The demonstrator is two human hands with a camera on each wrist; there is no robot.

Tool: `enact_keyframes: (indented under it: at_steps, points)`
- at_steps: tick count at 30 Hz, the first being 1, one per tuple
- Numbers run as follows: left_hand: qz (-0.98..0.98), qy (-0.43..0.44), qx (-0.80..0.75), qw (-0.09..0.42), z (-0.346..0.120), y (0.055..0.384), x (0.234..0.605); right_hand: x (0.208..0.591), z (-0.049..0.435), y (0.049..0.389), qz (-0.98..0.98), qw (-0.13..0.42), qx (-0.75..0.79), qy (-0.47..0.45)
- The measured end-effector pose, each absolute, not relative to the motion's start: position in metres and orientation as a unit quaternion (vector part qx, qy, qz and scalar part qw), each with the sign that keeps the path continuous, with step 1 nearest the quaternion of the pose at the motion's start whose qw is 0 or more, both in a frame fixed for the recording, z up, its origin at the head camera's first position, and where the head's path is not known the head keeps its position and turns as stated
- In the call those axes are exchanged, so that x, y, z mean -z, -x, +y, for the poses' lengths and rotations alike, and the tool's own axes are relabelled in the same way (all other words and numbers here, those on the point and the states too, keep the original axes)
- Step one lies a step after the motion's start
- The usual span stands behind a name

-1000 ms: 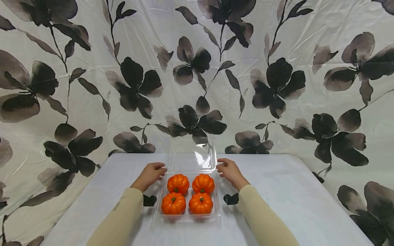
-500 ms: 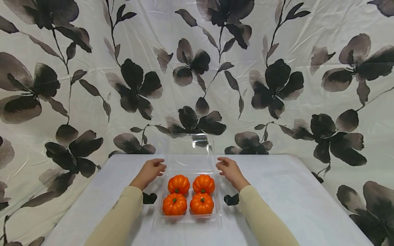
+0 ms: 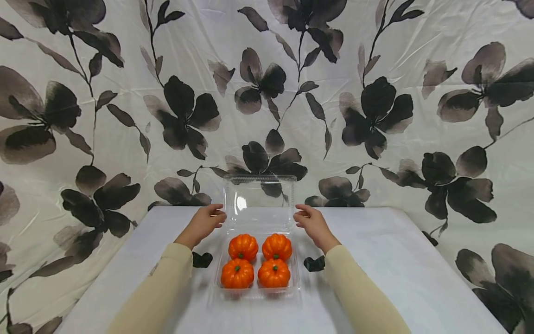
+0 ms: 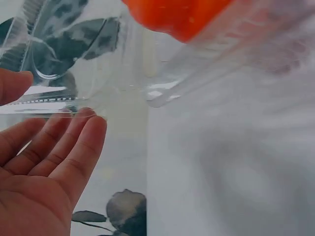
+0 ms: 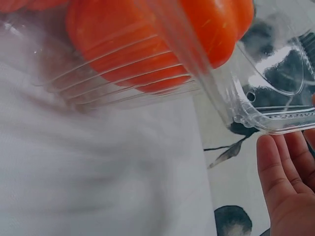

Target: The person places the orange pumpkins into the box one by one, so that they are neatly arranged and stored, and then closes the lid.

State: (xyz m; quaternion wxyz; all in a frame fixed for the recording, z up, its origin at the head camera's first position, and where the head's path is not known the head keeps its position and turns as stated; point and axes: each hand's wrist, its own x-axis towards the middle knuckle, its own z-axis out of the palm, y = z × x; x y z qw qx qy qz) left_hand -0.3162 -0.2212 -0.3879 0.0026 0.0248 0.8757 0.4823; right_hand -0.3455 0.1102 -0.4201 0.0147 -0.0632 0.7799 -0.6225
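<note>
A clear plastic clamshell container [image 3: 255,291] holds several orange toy pumpkins [image 3: 273,273] with green stems. Its hinged lid [image 3: 259,204] stands raised at the far side, tilted up. My left hand [image 3: 203,223] holds the lid's left edge; in the left wrist view its thumb lies over the lid [image 4: 83,93] and its long fingers [image 4: 74,152] meet the rim from outside. Opposite, my right hand [image 3: 312,225] holds the right edge, its fingers [image 5: 278,167] under the rim in the right wrist view, where the thumb is mostly cut off.
The container stands on a white-covered table [image 3: 371,269]. Dark patches [image 3: 314,264] show beside each wrist. A floral cloth [image 3: 375,116] hangs behind the table's far edge.
The lid's far edge has risen, so the lid stands more upright. Both hands have gone up a little with it. The pumpkins stay in place in the container.
</note>
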Motion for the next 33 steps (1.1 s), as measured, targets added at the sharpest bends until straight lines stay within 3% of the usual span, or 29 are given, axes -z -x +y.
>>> enact_keyframes:
  at_steps: [10, 25, 33]
  points:
    - [0.868, -0.035, -0.495, -0.002, -0.222, 0.32, 0.376, 0.408, 0.113, 0.346, 0.78, 0.004, 0.621, 0.077]
    - [0.855, -0.058, -0.512, -0.066, -0.223, 0.319, 0.373, 0.395, 0.115, 0.344, 0.783, -0.005, 0.615, 0.089]
    - [0.845, -0.047, -0.527, -0.072, -0.222, 0.317, 0.37, 0.393, 0.114, 0.346, 0.791, -0.025, 0.605, 0.088]
